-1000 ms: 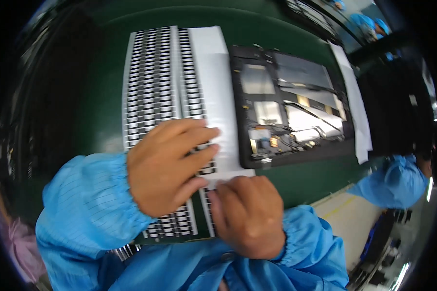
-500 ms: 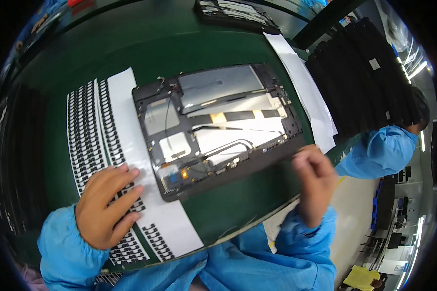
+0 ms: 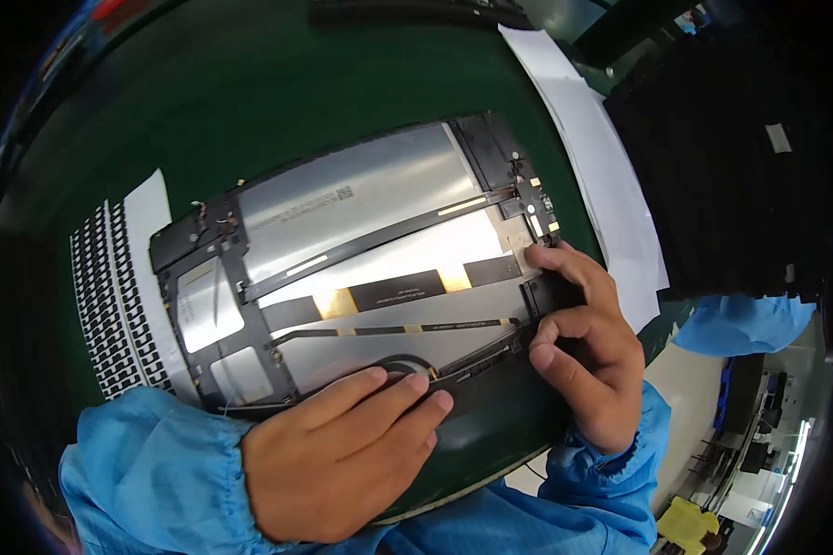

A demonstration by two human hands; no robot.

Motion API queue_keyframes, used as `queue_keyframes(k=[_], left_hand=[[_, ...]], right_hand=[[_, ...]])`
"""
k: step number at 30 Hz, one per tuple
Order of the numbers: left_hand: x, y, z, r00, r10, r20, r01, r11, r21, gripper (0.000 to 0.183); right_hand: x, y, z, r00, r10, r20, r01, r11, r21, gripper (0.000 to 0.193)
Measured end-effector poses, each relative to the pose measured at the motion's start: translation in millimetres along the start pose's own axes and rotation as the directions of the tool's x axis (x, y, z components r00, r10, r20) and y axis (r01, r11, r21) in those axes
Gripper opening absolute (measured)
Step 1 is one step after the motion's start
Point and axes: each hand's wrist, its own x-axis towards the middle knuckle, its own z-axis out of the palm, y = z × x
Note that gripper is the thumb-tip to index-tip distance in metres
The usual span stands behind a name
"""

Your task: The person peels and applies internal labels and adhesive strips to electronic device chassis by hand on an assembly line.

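Observation:
An opened tablet-like device [image 3: 389,292] lies on the green table, its silver battery panels, black flex strips and gold tape patches exposed. My left hand [image 3: 342,453] rests on its near edge, fingers stretched out over the dark curved cable there, holding nothing. At the device's right end is my right hand [image 3: 594,347]. One of its fingertips touches the board edge, while thumb and another finger come together by the near right corner. Anything between them is too small or hidden to name.
Left of the device lie white sheets [image 3: 148,217] with rows of small black pieces [image 3: 102,277]. White paper [image 3: 588,153] lies along the right side, beside a tall black stack [image 3: 713,176]. Beyond it shows another person's blue sleeve [image 3: 745,324]. A dark device [image 3: 416,11] sits at the back.
My left hand has left the sheets of black pieces and moved right onto the device's near edge. My right hand has moved onto the device's right end. The view has shifted closer.

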Motion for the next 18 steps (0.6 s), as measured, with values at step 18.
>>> queue_keyframes(k=[18], left_hand=[[14, 7, -7, 0.999, -0.012, 0.04, 0.009, 0.997, 0.074, 0.017]], right_hand=[[3, 4, -3, 1.0, -0.004, 0.004, 0.004, 1.0, 0.0, 0.007]])
